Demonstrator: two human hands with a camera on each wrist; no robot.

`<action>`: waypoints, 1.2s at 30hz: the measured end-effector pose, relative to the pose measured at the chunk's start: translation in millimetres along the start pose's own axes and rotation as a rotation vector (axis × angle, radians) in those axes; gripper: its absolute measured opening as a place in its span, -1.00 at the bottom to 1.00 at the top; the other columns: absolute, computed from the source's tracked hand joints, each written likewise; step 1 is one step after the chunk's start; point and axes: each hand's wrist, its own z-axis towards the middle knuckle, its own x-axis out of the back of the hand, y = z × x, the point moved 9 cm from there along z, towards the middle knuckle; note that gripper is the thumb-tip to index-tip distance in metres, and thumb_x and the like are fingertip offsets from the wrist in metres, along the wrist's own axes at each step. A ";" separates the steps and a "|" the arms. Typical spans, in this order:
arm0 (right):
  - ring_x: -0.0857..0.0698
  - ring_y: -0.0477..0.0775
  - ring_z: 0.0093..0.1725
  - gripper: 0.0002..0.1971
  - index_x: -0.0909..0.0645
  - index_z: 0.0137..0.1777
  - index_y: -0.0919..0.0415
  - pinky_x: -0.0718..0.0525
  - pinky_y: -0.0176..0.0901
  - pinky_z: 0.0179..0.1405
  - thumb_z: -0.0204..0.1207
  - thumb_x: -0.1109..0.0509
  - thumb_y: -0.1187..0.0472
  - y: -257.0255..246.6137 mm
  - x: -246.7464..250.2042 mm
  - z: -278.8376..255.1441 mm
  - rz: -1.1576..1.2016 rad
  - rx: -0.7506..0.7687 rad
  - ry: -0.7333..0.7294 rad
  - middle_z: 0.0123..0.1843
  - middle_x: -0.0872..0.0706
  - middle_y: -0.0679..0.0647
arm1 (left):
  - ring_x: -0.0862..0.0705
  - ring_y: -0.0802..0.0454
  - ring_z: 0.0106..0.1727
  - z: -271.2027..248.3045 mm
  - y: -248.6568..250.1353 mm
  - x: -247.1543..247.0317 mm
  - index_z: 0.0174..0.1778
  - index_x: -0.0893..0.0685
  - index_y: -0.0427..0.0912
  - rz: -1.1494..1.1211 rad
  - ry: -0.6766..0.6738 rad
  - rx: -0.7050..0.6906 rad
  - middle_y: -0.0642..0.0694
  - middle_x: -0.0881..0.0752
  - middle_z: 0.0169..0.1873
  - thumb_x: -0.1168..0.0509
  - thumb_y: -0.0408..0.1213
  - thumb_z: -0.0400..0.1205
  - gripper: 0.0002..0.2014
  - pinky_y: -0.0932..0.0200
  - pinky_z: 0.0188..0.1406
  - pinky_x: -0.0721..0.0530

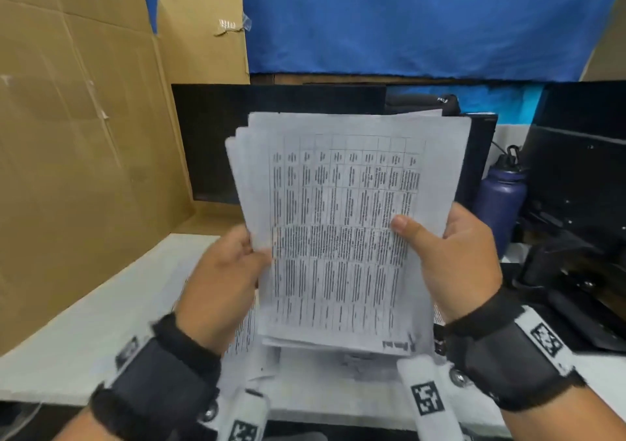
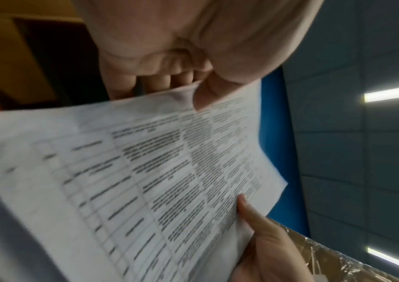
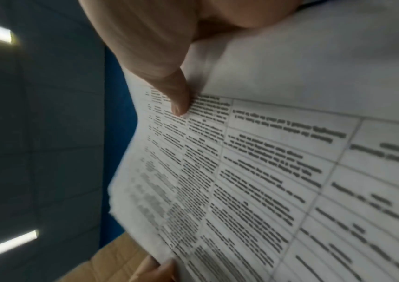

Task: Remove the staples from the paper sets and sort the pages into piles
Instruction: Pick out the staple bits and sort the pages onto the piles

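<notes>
Above the white desk (image 1: 84,322), seen from the head, we hold a fanned sheaf of white printed table pages (image 1: 342,230) upright: our left hand (image 1: 223,278) pinches its left edge, our right hand (image 1: 454,264) its right, thumb in front. Left wrist: curled fingers (image 2: 154,80) behind the pages. Right wrist: thumb (image 3: 169,80) pressed on print.

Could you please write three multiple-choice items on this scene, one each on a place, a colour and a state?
1. Where is the water bottle?
A. right of the held sheets
B. on the cardboard
C. in the left hand

2. What colour is the cloth behind the desk?
A. red
B. blue
C. green

3. How is the stack of printed sheets held?
A. lying flat, untouched
B. by the right hand alone
C. upright in both hands

Key: 1 A, it stands at the right edge. 2 B, blue fabric. 3 C, left hand and right hand grip its sides.
</notes>
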 end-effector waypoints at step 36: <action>-0.79 -0.08 0.06 -0.84 -0.68 0.15 -0.03 -0.75 -0.03 0.04 0.60 -0.46 0.09 126.5 -16.3 -43.1 -0.132 -0.322 -0.005 0.02 -0.84 -0.09 | -0.79 0.00 0.23 -1.4 -147.3 -28.2 0.19 -0.75 0.06 -0.103 0.111 0.316 0.09 -0.88 0.03 -0.34 -0.20 0.75 -0.85 -0.26 0.46 -0.64</action>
